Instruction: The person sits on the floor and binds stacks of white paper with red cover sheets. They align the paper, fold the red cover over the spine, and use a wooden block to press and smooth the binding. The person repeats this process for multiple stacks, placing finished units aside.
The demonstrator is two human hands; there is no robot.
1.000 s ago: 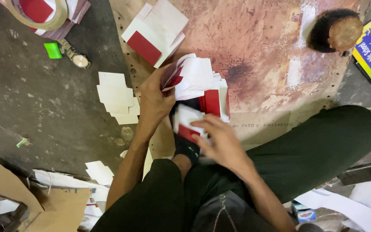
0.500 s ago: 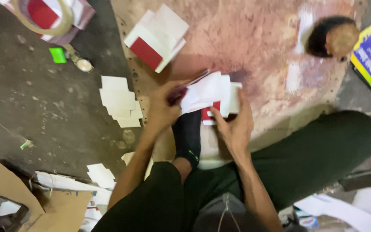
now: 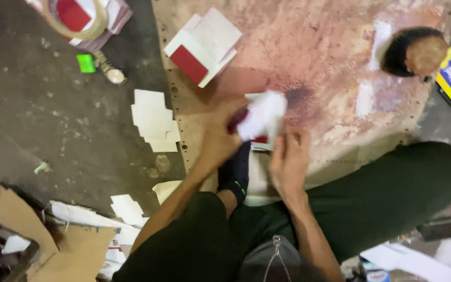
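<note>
The left hand (image 3: 217,138) was closed in a grip on the near-left edge of a loose bundle of white paper cards with red backs (image 3: 261,117), thumb on top. The picture was blurred there, so finger placement could not be read exactly. The right hand (image 3: 288,162) sat just below and to the right of the bundle, fingers curled up against its lower edge; whether it pinched a card or only steadied the stack could not be told. The bundle was lifted a little above a stained brown pressboard sheet (image 3: 330,62) lying on the floor, over the person's dark-socked foot (image 3: 235,175).

The likeliest trouble, as a judgement, was the bundle fanning out and shedding cards, since it was held at one edge only and the sheets looked uneven. A slip would scatter them onto the dusty grey floor (image 3: 37,115).

Up and left of the grip lay a second pile of white and red cards (image 3: 202,44) on the board. Further left, off the board, sat a small stack of plain white paper squares (image 3: 152,120), with more white scraps nearer the knee. Far up and left were a roll of clear tape (image 3: 76,21) and a small green block (image 3: 85,63). Up and right stood a round dark-rimmed wooden object (image 3: 418,52). The person's own black-trousered legs (image 3: 392,193) hemmed in the space below the grip.
</note>
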